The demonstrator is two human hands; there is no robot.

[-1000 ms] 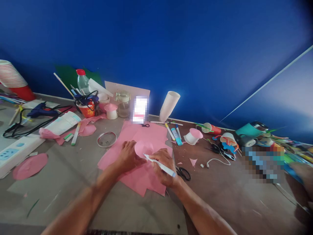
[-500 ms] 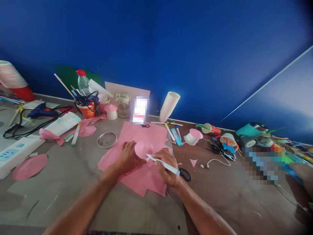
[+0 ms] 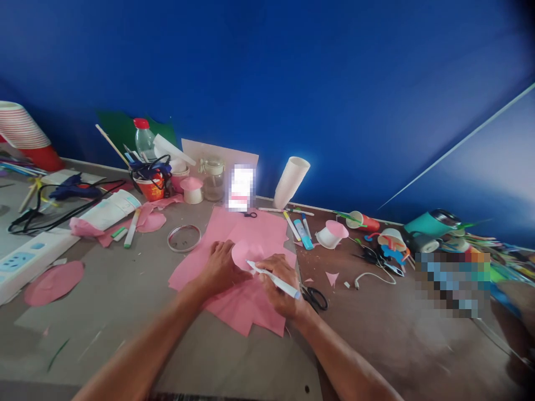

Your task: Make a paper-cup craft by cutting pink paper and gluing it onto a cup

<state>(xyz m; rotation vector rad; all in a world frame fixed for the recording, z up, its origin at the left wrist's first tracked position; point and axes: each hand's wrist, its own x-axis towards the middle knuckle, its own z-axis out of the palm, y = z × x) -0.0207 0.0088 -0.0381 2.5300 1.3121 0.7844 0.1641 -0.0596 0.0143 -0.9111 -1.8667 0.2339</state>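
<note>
A light pink paper circle [image 3: 241, 253] lies over larger darker pink paper sheets [image 3: 236, 225] on the table. My left hand [image 3: 221, 270] steadies it at its left and near edge, fingers curled and thumb across the near side. In my right hand [image 3: 281, 287] is a white marker [image 3: 276, 280], gripped like a pen, its tip at the circle's surface. Any mark there is too faint to make out. Black-handled scissors [image 3: 315, 298] lie just right of my right hand, partly hidden by it.
Left of the sheets are a clear tape ring [image 3: 184, 238], a power strip [image 3: 29, 259] and a pink oval [image 3: 54, 283]. Behind stand a glass jar [image 3: 213, 179] and stacked paper cups [image 3: 291, 181]. A pink-topped cup [image 3: 332, 234] is at right. Another person's hand [image 3: 516, 301] shows far right.
The marker tip has shifted slightly left on the circle, and my right hand has turned a little with it. My left hand stays in place on the paper. The view has moved slightly.
</note>
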